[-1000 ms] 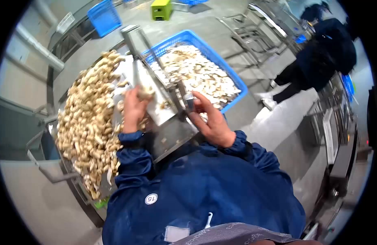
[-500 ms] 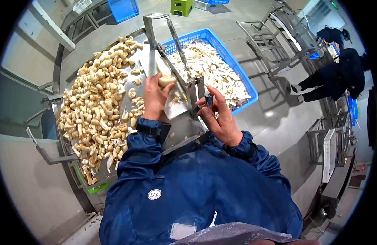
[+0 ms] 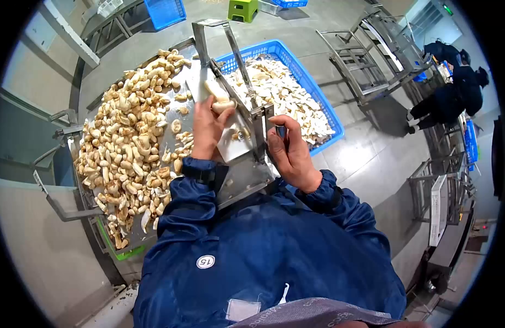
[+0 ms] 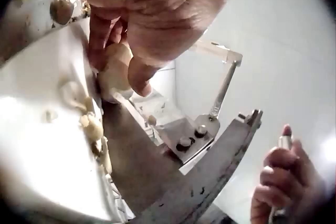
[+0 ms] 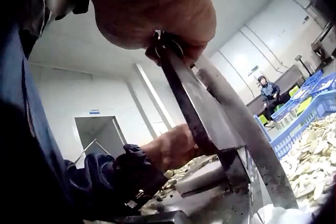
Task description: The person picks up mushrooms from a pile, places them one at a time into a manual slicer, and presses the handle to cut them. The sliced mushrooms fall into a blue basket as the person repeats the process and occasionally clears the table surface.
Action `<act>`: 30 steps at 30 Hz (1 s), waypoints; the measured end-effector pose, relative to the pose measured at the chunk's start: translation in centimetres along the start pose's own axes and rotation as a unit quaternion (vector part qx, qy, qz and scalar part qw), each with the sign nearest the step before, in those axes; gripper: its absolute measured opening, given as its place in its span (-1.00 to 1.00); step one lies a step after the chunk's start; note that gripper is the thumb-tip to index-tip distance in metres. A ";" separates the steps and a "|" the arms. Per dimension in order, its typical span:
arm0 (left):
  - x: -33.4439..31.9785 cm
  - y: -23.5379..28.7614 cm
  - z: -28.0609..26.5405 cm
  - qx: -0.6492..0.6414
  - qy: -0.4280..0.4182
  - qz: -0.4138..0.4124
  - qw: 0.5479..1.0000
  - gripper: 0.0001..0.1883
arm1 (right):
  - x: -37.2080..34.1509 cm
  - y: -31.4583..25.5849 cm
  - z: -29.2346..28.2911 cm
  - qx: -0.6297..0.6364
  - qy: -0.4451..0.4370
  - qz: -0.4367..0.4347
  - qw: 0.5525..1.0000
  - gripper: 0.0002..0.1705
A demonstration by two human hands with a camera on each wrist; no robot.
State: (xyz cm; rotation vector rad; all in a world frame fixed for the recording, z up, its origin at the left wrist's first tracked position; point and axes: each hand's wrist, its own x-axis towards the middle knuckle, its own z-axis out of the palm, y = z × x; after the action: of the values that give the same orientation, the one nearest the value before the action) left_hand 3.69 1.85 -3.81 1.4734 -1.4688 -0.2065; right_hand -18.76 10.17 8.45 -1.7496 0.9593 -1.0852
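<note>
My left hand [image 3: 207, 131] pinches a pale, thick-stemmed mushroom [image 3: 222, 100] on the white board [image 3: 196, 82] of a metal slicer, right beside its long blade. In the left wrist view the thumb and fingers sit on either side of the mushroom [image 4: 116, 69]. My right hand [image 3: 296, 158] is curled round the slicer's handle [image 3: 281, 131], at the near end of the blade arm [image 3: 259, 128]. From the right wrist, the blade arm [image 5: 184, 98] slopes down from under that hand [image 5: 157, 11]. A big heap of whole mushrooms [image 3: 126, 142] lies left of my left hand.
A blue basket [image 3: 334, 117] full of mushroom slices [image 3: 288, 98] stands just beyond the slicer. Metal frames [image 3: 367, 65] are at the right, with dark-clothed people [image 3: 454, 95] behind. A green stool [image 3: 242, 10] and blue crate [image 3: 165, 13] are at the back.
My left hand has brought the mushroom onto the board against the blade, its stem now tilted more leftward. The fingers of my right hand have closed further round the handle. A person at right has moved away.
</note>
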 end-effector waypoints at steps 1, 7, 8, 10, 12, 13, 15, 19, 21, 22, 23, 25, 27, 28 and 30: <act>0.1 -0.3 -0.3 -0.026 -0.015 -0.013 0.999 -0.42 | 0.2 -0.4 0.0 -0.011 0.000 0.012 1.000 -0.60; 1.0 1.2 -1.6 0.022 -0.042 -0.017 0.999 -0.48 | 3.1 -2.4 -0.3 -0.028 0.018 -0.029 0.999 -0.72; 1.0 1.1 -1.4 0.029 -0.042 -0.010 0.999 -0.48 | 3.6 -2.7 -0.4 -0.014 0.015 -0.014 1.000 -0.73; 1.2 1.6 -1.5 0.020 -0.047 -0.026 0.998 -0.50 | 4.0 -2.3 0.0 0.029 0.028 -0.012 0.999 -0.79; 0.9 0.8 -0.9 -0.011 -0.022 -0.014 1.000 -0.50 | 3.2 -0.9 0.8 0.055 0.058 -0.020 0.997 -0.82; 0.9 0.9 -0.8 -0.027 -0.009 -0.008 1.000 -0.50 | 2.4 0.1 1.3 0.068 0.073 -0.023 0.995 -0.83; 1.2 1.7 -1.3 -0.007 -0.030 -0.032 0.999 -0.49 | -0.7 4.1 2.3 0.062 0.095 -0.054 0.992 -0.86; 1.4 2.1 -1.6 0.000 -0.038 -0.039 0.999 -0.47 | -4.4 9.7 3.8 0.083 0.089 -0.129 0.984 -0.84; 1.2 1.7 -1.5 -0.013 -0.036 -0.045 0.998 -0.46 | -3.9 9.5 3.1 0.064 0.067 -0.127 0.988 -0.84; 1.2 1.6 -1.5 -0.019 -0.034 -0.041 0.998 -0.48 | -3.2 8.1 2.6 0.054 0.058 -0.125 0.989 -0.84; 1.2 1.5 -1.3 -0.007 -0.025 -0.028 0.999 -0.48 | -2.4 6.5 2.0 0.076 0.047 -0.077 0.993 -0.83; 1.1 1.5 -0.9 0.015 -0.010 -0.004 1.000 -0.49 | 1.4 1.8 0.9 0.108 0.053 -0.033 0.992 -0.84; 1.3 2.7 -1.4 0.024 -0.005 0.000 1.000 -0.51 | 4.6 -3.3 0.2 0.192 0.013 0.014 0.981 -0.86; 1.2 2.1 -1.0 0.023 0.000 0.016 1.000 -0.51 | 4.5 -3.2 0.4 0.183 0.028 0.008 0.983 -0.87; 1.6 2.5 -1.5 0.035 -0.028 -0.010 0.999 -0.52 | 3.9 -2.1 1.1 0.162 0.049 -0.005 0.985 -0.89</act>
State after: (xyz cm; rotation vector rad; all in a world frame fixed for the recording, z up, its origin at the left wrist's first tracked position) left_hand 3.48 1.87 -0.49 1.5506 -1.5196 -0.2123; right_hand -16.10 7.70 11.16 -1.4469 0.7820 -1.2663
